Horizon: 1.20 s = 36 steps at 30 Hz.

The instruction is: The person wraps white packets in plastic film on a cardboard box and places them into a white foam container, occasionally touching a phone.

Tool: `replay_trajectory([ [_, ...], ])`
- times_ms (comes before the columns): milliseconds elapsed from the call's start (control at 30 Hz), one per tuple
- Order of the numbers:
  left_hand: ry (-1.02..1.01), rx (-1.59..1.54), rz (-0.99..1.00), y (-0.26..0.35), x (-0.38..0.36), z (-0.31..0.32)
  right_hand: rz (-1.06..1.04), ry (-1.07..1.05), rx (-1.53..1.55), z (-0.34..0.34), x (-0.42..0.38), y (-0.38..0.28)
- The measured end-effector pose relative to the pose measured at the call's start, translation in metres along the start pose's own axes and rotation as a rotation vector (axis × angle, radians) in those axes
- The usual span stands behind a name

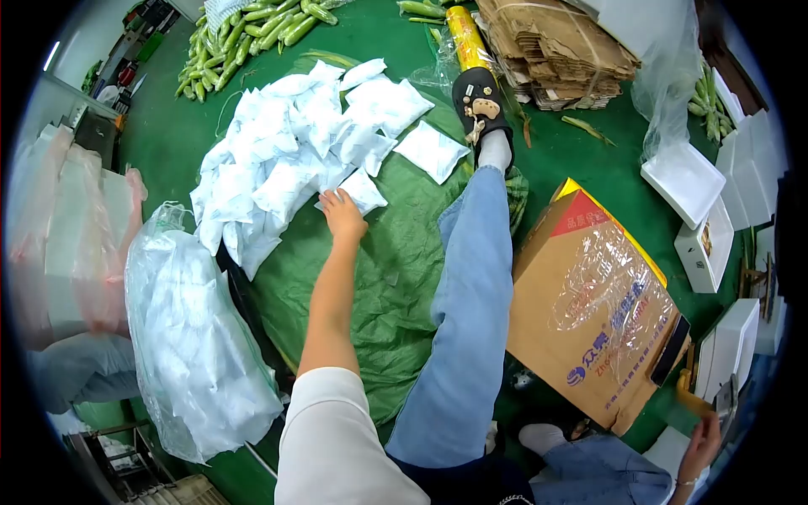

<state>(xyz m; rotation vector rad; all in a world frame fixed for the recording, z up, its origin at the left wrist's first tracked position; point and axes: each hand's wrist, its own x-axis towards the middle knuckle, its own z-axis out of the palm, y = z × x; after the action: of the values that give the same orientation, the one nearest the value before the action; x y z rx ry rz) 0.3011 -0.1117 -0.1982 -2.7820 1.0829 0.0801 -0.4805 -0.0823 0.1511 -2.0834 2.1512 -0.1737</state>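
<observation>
My left hand [343, 217] reaches forward with its fingers spread over the near edge of a small white pillow-shaped packet [364, 192]. It touches the packet but is not closed around it. Beyond it, many similar packets [282, 143] form a heap on a green sheet [370, 286]. At the lower right, my right hand [705, 439], with a bracelet at the wrist, is closed on what looks like a tape dispenser [697, 402], partly blurred. A taped cardboard carton [593, 303] stands between this hand and my outstretched leg.
A clear bag of white packets [198, 337] is at the left. Green vegetables [244, 42] lie at the back. Flattened cardboard [555, 55] and a yellow roll [469, 38] are beyond my shoe. White foam boxes [730, 345] line the right side. Another person's jeans [84, 370] show at far left.
</observation>
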Motion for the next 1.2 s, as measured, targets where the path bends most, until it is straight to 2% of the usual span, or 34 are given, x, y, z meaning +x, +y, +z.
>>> replay_trajectory([
  [33,0.161,0.067,-0.026,0.003,0.005,0.028,-0.153,-0.112,0.024,0.005,0.013,-0.047],
  [67,0.325,0.14,-0.055,-0.001,0.008,0.042,-0.182,-0.169,-0.004,0.011,0.02,-0.085],
  [100,0.328,0.144,-0.063,-0.004,0.008,0.039,-0.212,-0.22,-0.032,0.017,0.023,-0.11],
  [133,0.213,0.078,-0.074,-0.003,0.006,0.031,-0.214,-0.216,-0.03,0.027,0.022,-0.123],
  [200,-0.014,-0.153,-0.012,-0.005,-0.009,0.0,-0.294,-0.237,0.211,0.05,0.017,-0.135],
  [233,-0.015,-0.147,-0.002,-0.011,-0.016,-0.007,-0.273,-0.26,0.287,0.057,0.014,-0.142],
  [300,-0.157,-0.304,0.128,-0.019,-0.031,-0.024,-0.307,-0.312,0.363,0.07,0.007,-0.143],
  [333,-0.199,-0.511,0.079,-0.024,-0.045,-0.038,-0.27,-0.344,0.43,0.079,0.001,-0.145],
  [367,-0.198,-0.512,0.088,-0.035,-0.059,-0.038,-0.236,-0.374,0.49,0.087,-0.003,-0.148],
  [433,-0.51,-1.793,-0.19,-0.054,-0.083,-0.034,-0.211,-0.338,0.63,0.114,-0.014,-0.166],
  [467,-0.447,-1.871,-0.2,-0.044,-0.098,-0.052,-0.081,-0.435,0.871,0.133,-0.021,-0.178],
  [500,-0.471,-1.857,-0.191,-0.034,-0.103,-0.059,-0.119,-0.479,0.95,0.149,-0.025,-0.19],
  [567,-0.484,-1.683,-0.325,-0.008,-0.119,-0.06,-0.342,-0.557,0.841,0.151,-0.02,-0.224],
  [600,-0.465,-1.298,-0.173,0.005,-0.125,-0.065,-0.409,-0.529,0.845,0.15,-0.022,-0.231],
  [667,-0.083,-0.739,0.395,0.011,-0.106,0.0,-0.479,-0.516,0.841,0.135,-0.025,-0.242],
  [733,-0.284,-0.687,0.51,0.04,-0.111,-0.005,-0.45,-0.512,0.849,0.127,-0.027,-0.227],
  [767,-0.283,-0.712,0.549,0.047,-0.111,0.0,-0.413,-0.522,0.852,0.128,-0.03,-0.215],
  [800,-0.276,-0.739,0.569,0.048,-0.107,0.012,-0.258,-0.549,0.914,0.136,-0.031,-0.199],
  [833,-0.537,-0.897,0.382,0.053,-0.113,-0.005,-0.117,-0.595,0.968,0.146,-0.033,-0.183],
  [867,-0.517,-0.9,0.475,0.057,-0.115,0.001,-0.054,-0.584,0.994,0.151,-0.034,-0.174],
  [900,-0.882,-1.249,0.316,0.064,-0.125,-0.019,0.003,-0.58,1.019,0.155,-0.034,-0.165],
  [933,-1.012,-1.482,0.221,0.071,-0.13,-0.014,0.037,-0.605,1.037,0.162,-0.034,-0.154],
  [967,-0.948,-1.441,0.21,0.08,-0.139,-0.027,0.088,-0.622,1.049,0.168,-0.034,-0.147],
  [1000,-0.766,-1.308,0.084,0.09,-0.143,-0.027,0.051,-0.675,1.041,0.173,-0.032,-0.148],
  [1033,-0.768,-1.174,-0.048,0.101,-0.14,-0.02,0.052,-0.678,1.031,0.176,-0.033,-0.149],
  [1067,-0.682,-1.262,-0.051,0.107,-0.15,-0.035,0.065,-0.665,1.011,0.176,-0.035,-0.149],
  [1100,-0.683,-1.268,-0.06,0.114,-0.149,-0.023,0.062,-0.672,1.002,0.176,-0.032,-0.152],
  [1167,-0.554,-1.352,-0.169,0.134,-0.148,0.006,0.046,-0.71,0.998,0.173,-0.03,-0.168],
  [1200,-0.611,-1.421,-0.295,0.131,-0.151,-0.003,0.069,-0.689,0.998,0.17,-0.03,-0.173],
])
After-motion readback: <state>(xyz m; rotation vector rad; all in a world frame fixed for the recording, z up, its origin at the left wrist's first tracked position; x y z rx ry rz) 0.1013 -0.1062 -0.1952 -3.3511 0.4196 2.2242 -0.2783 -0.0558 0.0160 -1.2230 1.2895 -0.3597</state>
